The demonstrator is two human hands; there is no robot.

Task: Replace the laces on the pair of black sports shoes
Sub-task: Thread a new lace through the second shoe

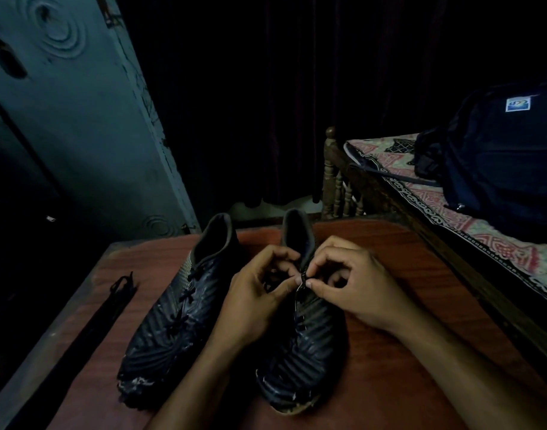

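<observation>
A bundle of loose black laces lies far left of the grip, at the edge of the reddish-brown wooden desk. The laced left black striped sports shoe stands just left of the grip. The left hand and right hand pinch one black lace end above the right black sports shoe. A dark blue backpack rests far right on the patterned bed.
</observation>
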